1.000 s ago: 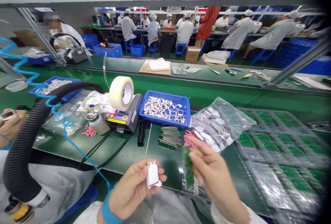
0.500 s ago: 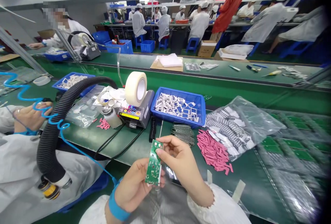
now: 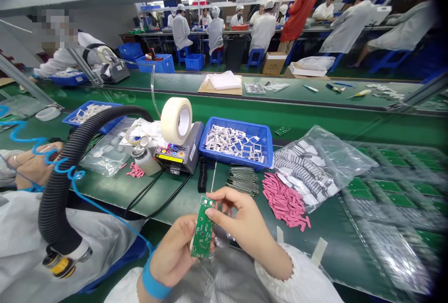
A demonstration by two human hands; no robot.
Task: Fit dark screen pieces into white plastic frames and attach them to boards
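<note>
While the left hand [image 3: 173, 244] cradles one green circuit board [image 3: 202, 227], the right hand [image 3: 243, 221] pinches its upper edge between curled fingers

1 head-worn camera, wide view, looking forward and down across the bench [image 3: 115, 196], very near the left hand [image 3: 175, 251] and right hand [image 3: 245, 221] at the bottom edge, far rows of workers [image 3: 217, 30] small along the top

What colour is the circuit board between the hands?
The circuit board is green; it shows best in the head view.
</note>
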